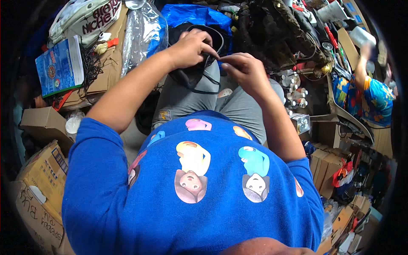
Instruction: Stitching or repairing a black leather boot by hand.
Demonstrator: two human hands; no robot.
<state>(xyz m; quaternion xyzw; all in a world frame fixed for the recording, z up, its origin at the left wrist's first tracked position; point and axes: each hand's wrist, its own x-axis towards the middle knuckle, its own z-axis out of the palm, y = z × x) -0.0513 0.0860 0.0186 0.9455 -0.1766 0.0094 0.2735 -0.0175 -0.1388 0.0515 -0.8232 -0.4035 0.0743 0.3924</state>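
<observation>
Evidently, both hands meet over a soft-looking black item with a curved rim and trailing cord (187,80), which lies across the lap on gray cloth trousers (255,108); its exact kind is hard to tell. The left grip (193,49) sits over the item's far part, palm down, so that the black body shows on its near side and the curved rim to its right. Its thumb and forefinger are drawn together at the tips, pinching a thin black cord (204,92) just right of the item's body. The right grip (245,69) stands to the right, clear of the body, with thumb and forefinger closed on the same dark strand; the two sets of fingertips almost touch, and the exact contact is too small to make out. A slack loop of the cord hangs below the fingertips, toward the near side, over the trousers.

Beyond the item lies a crumpled bright-blue plastic sheet (195,15), with a clear plastic bag (144,34) to its left. Small clear plastic bottles (293,91) stand clustered right of the knees.
</observation>
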